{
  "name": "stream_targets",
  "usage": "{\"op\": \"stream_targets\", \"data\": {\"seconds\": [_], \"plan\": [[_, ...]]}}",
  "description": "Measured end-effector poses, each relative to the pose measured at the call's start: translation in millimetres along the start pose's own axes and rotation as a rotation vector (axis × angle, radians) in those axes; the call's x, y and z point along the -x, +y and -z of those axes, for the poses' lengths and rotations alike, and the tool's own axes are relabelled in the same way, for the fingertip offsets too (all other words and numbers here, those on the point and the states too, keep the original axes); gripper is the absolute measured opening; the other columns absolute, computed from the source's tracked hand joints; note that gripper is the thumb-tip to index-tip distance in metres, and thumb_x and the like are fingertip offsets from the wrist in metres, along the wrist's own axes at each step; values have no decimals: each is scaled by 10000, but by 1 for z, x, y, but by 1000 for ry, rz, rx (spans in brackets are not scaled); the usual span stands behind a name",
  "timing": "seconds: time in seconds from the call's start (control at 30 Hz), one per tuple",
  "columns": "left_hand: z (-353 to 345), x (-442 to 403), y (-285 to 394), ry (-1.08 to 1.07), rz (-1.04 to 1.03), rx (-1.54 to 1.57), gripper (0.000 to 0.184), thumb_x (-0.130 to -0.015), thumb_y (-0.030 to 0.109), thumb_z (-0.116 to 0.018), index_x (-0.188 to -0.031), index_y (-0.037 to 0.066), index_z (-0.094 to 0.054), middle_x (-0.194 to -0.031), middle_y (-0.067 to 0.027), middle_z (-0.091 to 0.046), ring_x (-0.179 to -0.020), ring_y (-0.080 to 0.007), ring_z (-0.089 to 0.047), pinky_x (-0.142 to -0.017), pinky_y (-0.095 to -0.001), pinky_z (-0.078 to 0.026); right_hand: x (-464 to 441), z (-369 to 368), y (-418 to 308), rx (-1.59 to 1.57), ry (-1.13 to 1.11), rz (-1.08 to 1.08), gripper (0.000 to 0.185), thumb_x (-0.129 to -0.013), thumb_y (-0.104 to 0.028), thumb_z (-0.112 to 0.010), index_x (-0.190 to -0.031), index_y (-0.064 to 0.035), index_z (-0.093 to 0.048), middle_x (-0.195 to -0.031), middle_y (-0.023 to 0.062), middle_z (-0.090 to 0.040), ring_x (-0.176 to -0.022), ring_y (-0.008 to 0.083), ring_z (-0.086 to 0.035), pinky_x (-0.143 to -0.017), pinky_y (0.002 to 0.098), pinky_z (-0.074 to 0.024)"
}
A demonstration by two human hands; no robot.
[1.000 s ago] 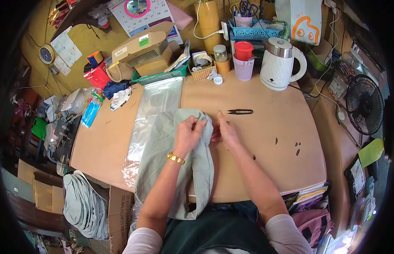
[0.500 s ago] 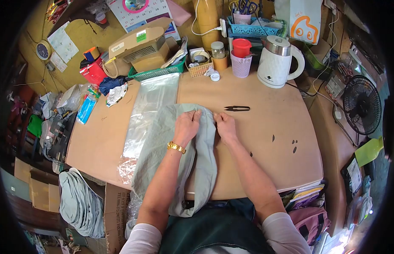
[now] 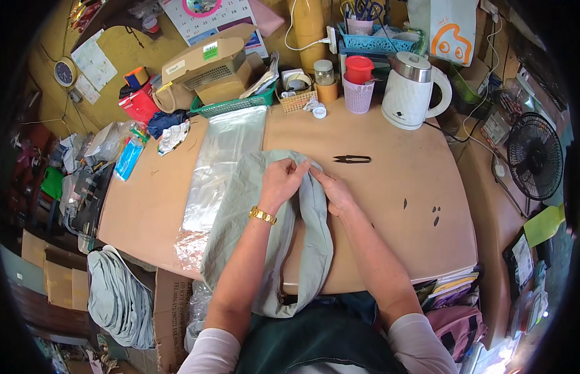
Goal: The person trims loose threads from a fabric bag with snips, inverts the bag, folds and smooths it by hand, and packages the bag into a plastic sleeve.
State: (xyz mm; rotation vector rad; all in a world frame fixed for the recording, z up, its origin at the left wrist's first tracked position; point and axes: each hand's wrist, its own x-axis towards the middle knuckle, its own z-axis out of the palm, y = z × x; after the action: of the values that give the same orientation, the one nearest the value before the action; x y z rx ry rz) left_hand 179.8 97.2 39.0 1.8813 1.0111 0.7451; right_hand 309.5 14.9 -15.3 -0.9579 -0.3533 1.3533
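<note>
Head view: left hand (image 3: pixel 279 182) pinched grey-green cloth (image 3: pixel 237 209) at upper fold; right hand (image 3: pixel 335 192) gripped same fold, fingers apparently partly behind it. Cloth lay across near edge of desk (image 3: pixel 402 249), lower end hanging over. Black snips (image 3: pixel 341 159) lay beyond right hand, clear plastic sheeting (image 3: pixel 226 156) partly under cloth, white kettle (image 3: pixel 405 96) near far right corner.

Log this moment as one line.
left hand: pinching cloth | right hand: touching cloth, beside left hand | cloth: partly over plastic, hanging past table edge | snips: on table, untouched
</note>
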Motion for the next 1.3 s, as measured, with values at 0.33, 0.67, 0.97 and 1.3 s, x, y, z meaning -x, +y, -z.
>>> {"op": "stream_targets", "data": {"seconds": [0.33,0.67,0.97,1.3], "plan": [[-3,20,16,-100,106,-118,424,-906,359,-691,-729,-15,-599,-583,-51,-557,-540,-146,-515,-523,-353,-408,-5,-9,12,181,288,272,323,-975,-322,-622,-954,-8,-695,-790,5,-645,-683,98,-554,-629,294,-474],[-10,85,21,8,-32,-182,610,-789,326,-796,-1195,-40,-525,-776,-106,-633,-642,-231,-611,-606,-381,-483,-12,-7,10,59,484,384,352,-977,-356,-611,-897,-23,-692,-753,-42,-571,-677,78,-472,-620,273,-422],[11,111,-14,-360,241,435,482,-907,12,-656,-1325,-35,-420,-922,-61,-699,-755,-103,-626,-697,-234,-488,-20,5,9,-85,414,314,338,-983,-343,-620,-923,-18,-688,-842,1,-652,-723,104,-554,-670,287,-473],[5,143,-4,-148,104,111,717,-852,179,-782,-1377,13,-323,-932,-52,-600,-707,-102,-579,-651,-247,-500,-10,-8,5,206,501,407,374,-1010,-320,-576,-935,29,-689,-792,0,-647,-698,76,-523,-656,285,-458]]}}
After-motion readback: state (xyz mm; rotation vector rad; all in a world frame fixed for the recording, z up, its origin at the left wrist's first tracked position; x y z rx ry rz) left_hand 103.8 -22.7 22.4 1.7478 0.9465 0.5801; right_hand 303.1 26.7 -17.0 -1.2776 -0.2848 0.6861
